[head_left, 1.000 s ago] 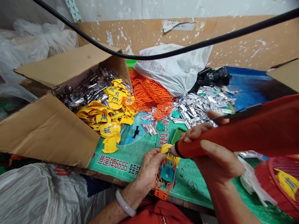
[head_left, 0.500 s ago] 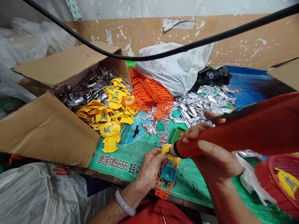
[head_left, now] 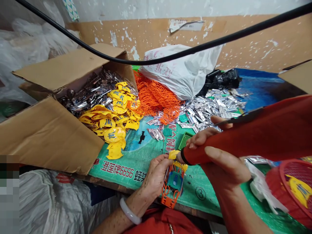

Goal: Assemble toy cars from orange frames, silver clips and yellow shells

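two hands work low in the frame: left hand (head_left: pixel 156 174) grips a light, brittle-looking orange frame (head_left: pixel 172 188) by its edge; right hand (head_left: pixel 219 156) clenches a red tool (head_left: pixel 248 138).

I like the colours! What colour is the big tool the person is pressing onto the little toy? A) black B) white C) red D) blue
C: the right hand grips a red tool, its tip on the small orange toy frame held by the left hand.

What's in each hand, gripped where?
Left hand holds the small orange-framed plastic toy by its left side. Right hand grips the big red power tool near its nose.
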Tool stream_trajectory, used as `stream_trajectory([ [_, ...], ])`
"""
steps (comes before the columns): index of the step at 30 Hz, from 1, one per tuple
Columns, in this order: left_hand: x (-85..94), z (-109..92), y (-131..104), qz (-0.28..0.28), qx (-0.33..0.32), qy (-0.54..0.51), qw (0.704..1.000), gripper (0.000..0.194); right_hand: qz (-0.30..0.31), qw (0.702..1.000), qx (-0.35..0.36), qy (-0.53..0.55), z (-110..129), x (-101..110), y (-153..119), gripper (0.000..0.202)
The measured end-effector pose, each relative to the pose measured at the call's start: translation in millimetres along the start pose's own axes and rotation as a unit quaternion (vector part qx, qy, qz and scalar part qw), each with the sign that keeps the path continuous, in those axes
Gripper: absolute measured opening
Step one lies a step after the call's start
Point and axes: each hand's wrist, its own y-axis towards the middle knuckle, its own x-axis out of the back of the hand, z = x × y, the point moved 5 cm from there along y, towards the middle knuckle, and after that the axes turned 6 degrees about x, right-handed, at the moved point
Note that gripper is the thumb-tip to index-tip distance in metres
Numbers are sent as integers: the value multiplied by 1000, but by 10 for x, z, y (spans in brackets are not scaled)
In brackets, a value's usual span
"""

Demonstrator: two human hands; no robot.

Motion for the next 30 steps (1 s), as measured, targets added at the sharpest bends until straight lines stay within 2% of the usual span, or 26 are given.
stream_trajectory([
  [10,-4,12,-12,6,1,18,1000,17,48,999,-9,12,-18,7,28,52],
  [16,-16,2,-16,10,-3,14,1000,17,70,997,3,44,-18,19,23,40],
  [30,6,4,-5,0,1,18,1000,19,43,998,17,43,6,33,4,36],
])
